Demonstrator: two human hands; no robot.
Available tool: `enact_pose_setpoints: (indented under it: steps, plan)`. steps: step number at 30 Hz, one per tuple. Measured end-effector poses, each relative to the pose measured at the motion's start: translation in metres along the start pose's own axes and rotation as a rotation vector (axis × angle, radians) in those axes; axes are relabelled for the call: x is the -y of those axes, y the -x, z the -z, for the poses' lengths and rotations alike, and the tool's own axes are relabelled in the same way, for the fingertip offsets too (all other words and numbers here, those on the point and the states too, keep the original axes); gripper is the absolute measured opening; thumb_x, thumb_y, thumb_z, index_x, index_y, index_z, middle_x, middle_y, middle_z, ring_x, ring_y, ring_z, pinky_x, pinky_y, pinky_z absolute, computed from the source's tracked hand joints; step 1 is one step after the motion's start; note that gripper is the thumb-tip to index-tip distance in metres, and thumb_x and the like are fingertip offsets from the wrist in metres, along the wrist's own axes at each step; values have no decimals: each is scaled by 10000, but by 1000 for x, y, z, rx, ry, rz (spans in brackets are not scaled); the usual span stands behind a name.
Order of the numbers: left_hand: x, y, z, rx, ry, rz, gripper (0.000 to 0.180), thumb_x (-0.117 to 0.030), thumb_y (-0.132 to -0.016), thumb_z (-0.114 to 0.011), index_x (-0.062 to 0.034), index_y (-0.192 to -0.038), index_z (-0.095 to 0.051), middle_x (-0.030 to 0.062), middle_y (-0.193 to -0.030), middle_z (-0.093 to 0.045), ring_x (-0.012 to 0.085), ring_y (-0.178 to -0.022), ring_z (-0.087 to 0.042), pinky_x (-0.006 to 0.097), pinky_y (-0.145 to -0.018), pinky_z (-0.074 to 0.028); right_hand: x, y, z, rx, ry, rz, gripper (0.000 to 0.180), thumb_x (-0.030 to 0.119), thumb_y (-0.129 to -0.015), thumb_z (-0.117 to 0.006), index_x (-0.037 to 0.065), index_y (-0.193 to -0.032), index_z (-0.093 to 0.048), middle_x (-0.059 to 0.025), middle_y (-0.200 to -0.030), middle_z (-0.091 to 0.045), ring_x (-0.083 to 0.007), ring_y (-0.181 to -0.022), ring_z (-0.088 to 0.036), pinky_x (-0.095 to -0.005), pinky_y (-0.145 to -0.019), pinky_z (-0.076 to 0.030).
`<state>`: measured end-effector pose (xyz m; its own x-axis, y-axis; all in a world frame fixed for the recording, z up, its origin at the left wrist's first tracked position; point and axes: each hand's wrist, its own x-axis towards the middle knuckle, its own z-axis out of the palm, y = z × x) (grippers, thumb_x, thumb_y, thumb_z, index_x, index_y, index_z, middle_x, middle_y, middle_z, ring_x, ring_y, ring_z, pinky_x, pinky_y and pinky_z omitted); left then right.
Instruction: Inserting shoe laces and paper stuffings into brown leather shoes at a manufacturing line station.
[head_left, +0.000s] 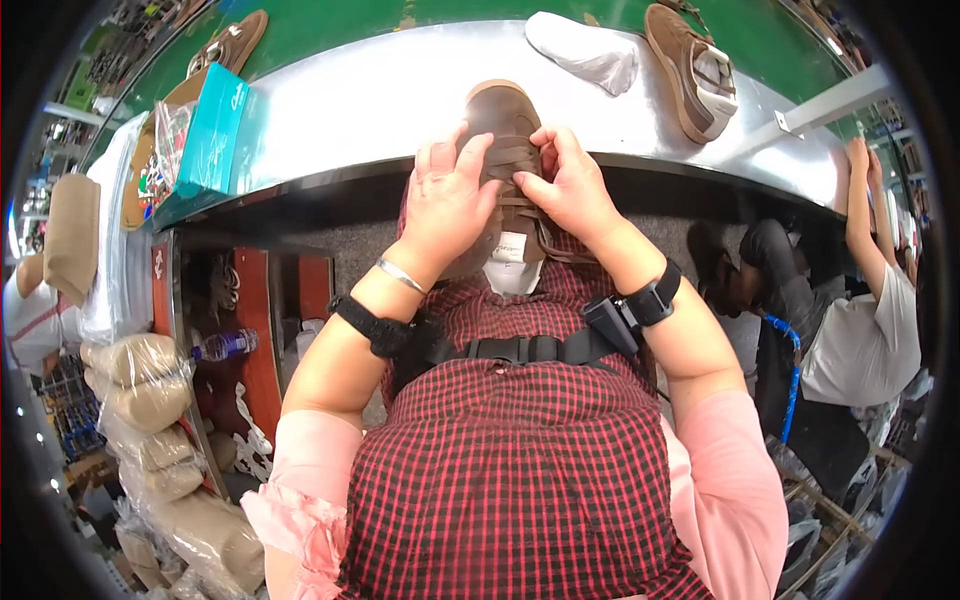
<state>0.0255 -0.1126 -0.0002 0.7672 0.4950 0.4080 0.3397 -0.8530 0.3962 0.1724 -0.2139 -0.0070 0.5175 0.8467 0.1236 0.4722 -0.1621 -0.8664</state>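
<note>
A brown lace-up shoe (496,112) stands toe away from me, between my lap and the near edge of the metal worktop. Its brown laces (514,158) cross the front in rows, and a loose end hangs at the right near the heel. A white label (511,246) shows at the opening. My left hand (448,200) grips the shoe's left side, thumb beside the laces and fingers bent over the upper. On the other side my right hand (572,192) is closed at the lacing, thumb on the laces, index finger bent. Whether a lace is pinched there, I cannot tell.
On the shiny worktop (360,100) lie a white paper-wrapped bundle (583,50) and another brown shoe (690,75). A teal box (215,130) stands left, a brown shoe (232,42) behind it. Plastic-wrapped beige bundles (150,400) fill the lower left. A person (865,340) works at right.
</note>
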Motion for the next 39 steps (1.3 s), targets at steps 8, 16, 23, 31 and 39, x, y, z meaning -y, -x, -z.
enact_pose_setpoints:
  steps: [8,16,23,31,39]
  plan:
    - [38,73,31,334,608,400,271,-101,-802,-664,-30,-1053,-589,84,-975,-617,188,-910,-594,311,-797,-485,-25,70,44,218,65,89,361,135,-778,-684,55,-1101,-544,-96,-935,-580,-188,-753,-589,-299,-676,-492]
    - [18,69,47,212,342,84,115,-70,-762,-677,-19,-850,-624,95,-774,-601,246,-718,-596,336,-658,-475,-5,81,65,125,155,201,81,57,-783,-641,41,-862,-628,-97,-793,-621,-225,-702,-611,-306,-632,-488]
    - [-9,22,24,71,204,-187,278,-104,-703,-701,-42,-960,-618,106,-945,-564,295,-897,-541,381,-771,-447,8,38,20,77,136,501,138,131,-784,-649,87,-914,-634,-79,-772,-571,-253,-680,-603,-339,-600,-492]
    - [-12,31,12,99,3,-268,270,-71,-673,-682,-63,-933,-611,102,-997,-521,290,-907,-518,397,-772,-437,8,28,17,203,613,582,136,204,-745,-618,100,-833,-610,-79,-717,-544,-266,-609,-603,-386,-578,-485]
    - [-5,0,18,-96,122,-273,227,-23,-691,-671,-30,-908,-607,152,-1048,-561,324,-956,-539,399,-820,-450,44,0,21,444,1037,572,114,233,-705,-624,122,-724,-638,-52,-722,-658,-194,-660,-650,-351,-590,-475]
